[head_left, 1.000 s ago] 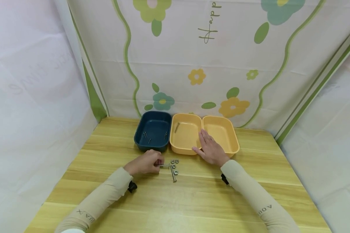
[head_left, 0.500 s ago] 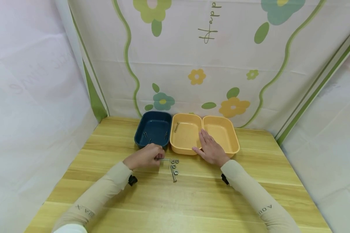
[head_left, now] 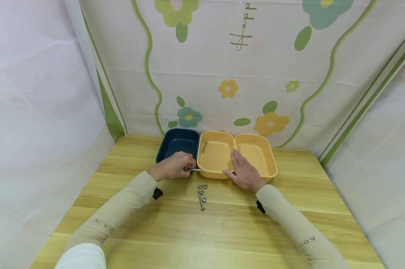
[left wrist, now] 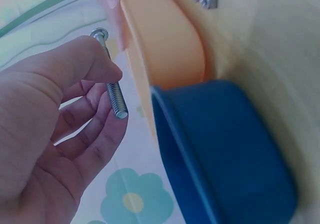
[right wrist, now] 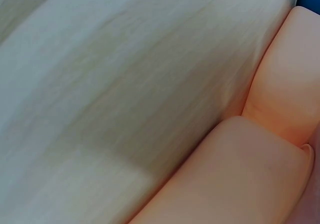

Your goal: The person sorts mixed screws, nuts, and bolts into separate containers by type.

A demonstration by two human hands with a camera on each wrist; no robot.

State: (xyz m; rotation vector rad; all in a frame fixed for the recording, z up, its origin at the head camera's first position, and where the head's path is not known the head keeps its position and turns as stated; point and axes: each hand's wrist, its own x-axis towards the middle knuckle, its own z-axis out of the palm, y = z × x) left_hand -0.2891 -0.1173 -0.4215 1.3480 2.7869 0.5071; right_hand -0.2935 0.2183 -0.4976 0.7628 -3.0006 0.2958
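In the head view my left hand (head_left: 173, 165) is over the front edge of the dark blue box (head_left: 180, 140), pinching a silver bolt (left wrist: 116, 95) between thumb and fingers. The left wrist view shows the bolt's round head above the thumb and its threaded end below. My right hand (head_left: 245, 173) rests with straight fingers on the adjoining rims of the middle yellow box (head_left: 218, 153) and the right yellow box (head_left: 256, 158). One long bolt (head_left: 204, 147) lies inside the middle box. Small screws in the blue box are partly hidden by my left hand.
On the wooden table (head_left: 215, 235), in front of the boxes, lie another bolt (head_left: 201, 201) and several hex nuts (head_left: 204, 199). The three boxes stand side by side near the back edge. A flower-printed curtain (head_left: 205, 67) hangs behind them, with white cloth at both sides.
My left hand has lifted the bolt from beside the nuts and carried it away from me, up to the front rims of the blue and middle boxes. The right hand has stayed put.
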